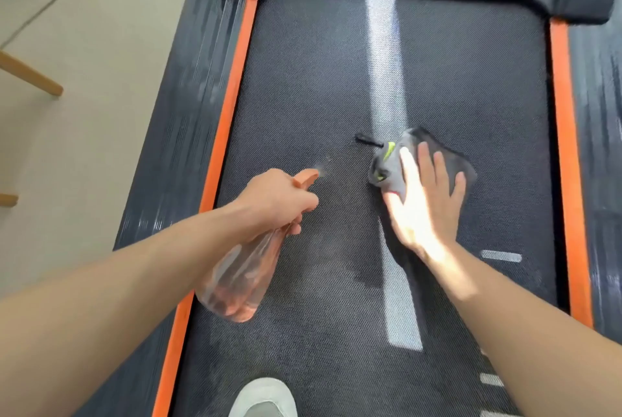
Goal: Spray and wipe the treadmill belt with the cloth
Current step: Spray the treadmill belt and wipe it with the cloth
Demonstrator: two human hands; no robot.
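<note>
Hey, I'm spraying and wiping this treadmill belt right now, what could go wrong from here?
1. Your shoe stands on the belt; the darker damp patch ahead of it may be slippery.
2. The spray bottle in your left hand points left of the cloth, so mist may reach the orange side strip.
3. Your right hand lies flat on the cloth, whose dangling cord could snag.

Looks like someone's home workout corner — a treadmill [397, 87] parked on pale glossy floor [101, 87], with wooden furniture legs [32, 75] right beside it.
</note>
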